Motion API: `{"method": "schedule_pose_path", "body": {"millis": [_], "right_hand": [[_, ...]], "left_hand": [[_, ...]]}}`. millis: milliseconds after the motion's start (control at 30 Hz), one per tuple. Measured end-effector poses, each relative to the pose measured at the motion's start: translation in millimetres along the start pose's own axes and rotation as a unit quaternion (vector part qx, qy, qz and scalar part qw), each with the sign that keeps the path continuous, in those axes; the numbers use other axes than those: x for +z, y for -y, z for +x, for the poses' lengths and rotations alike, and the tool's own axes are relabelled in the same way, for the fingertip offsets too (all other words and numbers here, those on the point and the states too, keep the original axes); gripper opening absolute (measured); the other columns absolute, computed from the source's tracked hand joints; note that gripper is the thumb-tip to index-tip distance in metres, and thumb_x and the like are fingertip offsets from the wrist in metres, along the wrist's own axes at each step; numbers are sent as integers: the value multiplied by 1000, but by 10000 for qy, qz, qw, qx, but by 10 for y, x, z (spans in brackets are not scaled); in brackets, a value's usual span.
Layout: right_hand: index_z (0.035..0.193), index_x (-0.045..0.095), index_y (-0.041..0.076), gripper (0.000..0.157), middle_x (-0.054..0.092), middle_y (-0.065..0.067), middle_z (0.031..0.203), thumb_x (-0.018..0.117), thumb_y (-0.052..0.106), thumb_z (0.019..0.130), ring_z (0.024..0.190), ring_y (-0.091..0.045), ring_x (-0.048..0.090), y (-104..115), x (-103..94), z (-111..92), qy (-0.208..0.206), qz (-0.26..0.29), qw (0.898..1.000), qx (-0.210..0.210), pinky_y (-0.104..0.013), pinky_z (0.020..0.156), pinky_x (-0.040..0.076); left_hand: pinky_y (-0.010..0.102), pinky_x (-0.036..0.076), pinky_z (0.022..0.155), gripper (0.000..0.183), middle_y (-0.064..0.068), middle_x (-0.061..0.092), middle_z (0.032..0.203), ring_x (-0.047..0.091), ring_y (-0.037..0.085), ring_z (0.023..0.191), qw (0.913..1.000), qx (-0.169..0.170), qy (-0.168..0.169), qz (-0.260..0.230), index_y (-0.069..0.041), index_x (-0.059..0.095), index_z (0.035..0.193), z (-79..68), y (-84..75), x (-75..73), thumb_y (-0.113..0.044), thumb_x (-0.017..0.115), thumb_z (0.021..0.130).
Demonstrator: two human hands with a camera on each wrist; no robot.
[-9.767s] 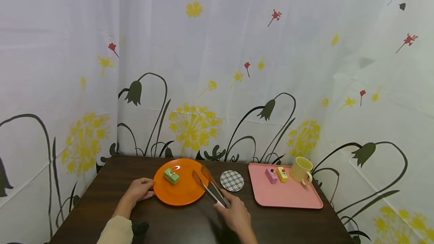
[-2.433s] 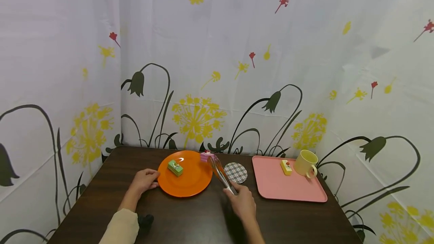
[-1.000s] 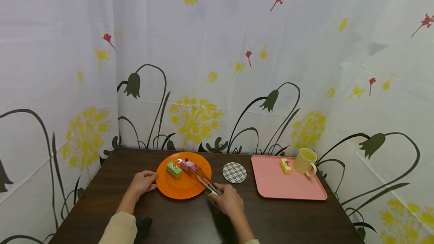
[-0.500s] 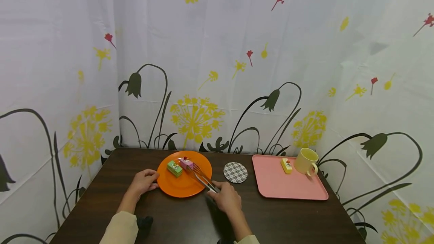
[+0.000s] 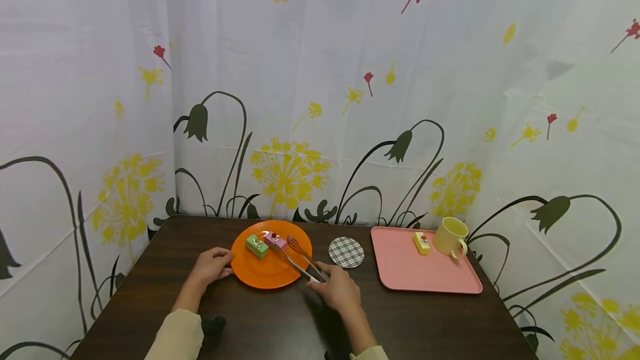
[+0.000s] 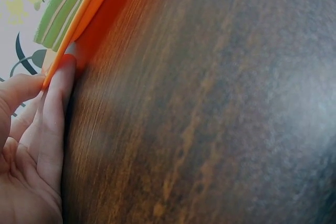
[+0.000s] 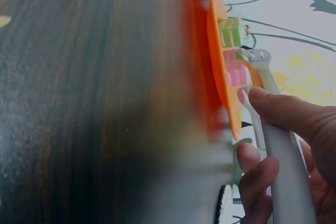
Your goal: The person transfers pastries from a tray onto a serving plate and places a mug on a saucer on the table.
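My left hand (image 5: 212,265) pinches the left rim of the orange plate (image 5: 270,278); in the left wrist view its thumb lies at the rim's upper side and a finger (image 6: 59,93) reaches underneath. On the plate, a green toy cake slice (image 5: 257,247) and a purple toy cake slice (image 5: 275,240) sit side by side, each with a red topping. My right hand (image 5: 341,292) grips metal tongs (image 7: 286,171) near the plate's right rim. The tongs' arms stand spread over the plate, their tips beside the purple slice with nothing held between them.
A checked round coaster (image 5: 346,253) lies right of the plate. Farther right, a pink tray (image 5: 425,279) bears a yellow cake slice (image 5: 421,243) and a yellow mug (image 5: 451,236). A patterned curtain (image 5: 320,99) hangs behind the dark wooden table (image 5: 270,326).
The purple slice has gone from the pink tray to the plate, carried in the tongs. Over the last half second the tongs have spread and released it. The left hand has stayed at the rim.
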State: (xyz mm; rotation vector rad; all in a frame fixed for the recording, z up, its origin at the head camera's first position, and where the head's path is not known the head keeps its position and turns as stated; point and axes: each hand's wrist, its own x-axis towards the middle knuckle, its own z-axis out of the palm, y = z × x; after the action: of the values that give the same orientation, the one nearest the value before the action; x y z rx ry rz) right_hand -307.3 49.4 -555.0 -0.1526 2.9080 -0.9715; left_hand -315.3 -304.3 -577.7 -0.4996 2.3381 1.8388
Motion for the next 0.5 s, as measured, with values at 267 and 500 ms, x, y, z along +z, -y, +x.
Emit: {"method": "schedule_pose_path", "body": {"millis": [267,500], "right_hand": [[147,68,35,66,75,-7,119,88,50,85,89,-24,64,-112,-158,-95,-238,343,9991,17,-46,67,45],[151,64,35,72,74,-10,134,86,53,85,93,-23,64,-344,-339,-188,-531,548,9966,325,-44,67,45]], "left_hand": [[22,64,77,51,26,66,124,73,8,83,9999,54,89,80,11,50,146,34,-5,18,-28,54,114],[22,65,77,53,26,67,123,74,10,84,9997,40,120,189,14,49,147,55,34,-15,-27,54,113]]}}
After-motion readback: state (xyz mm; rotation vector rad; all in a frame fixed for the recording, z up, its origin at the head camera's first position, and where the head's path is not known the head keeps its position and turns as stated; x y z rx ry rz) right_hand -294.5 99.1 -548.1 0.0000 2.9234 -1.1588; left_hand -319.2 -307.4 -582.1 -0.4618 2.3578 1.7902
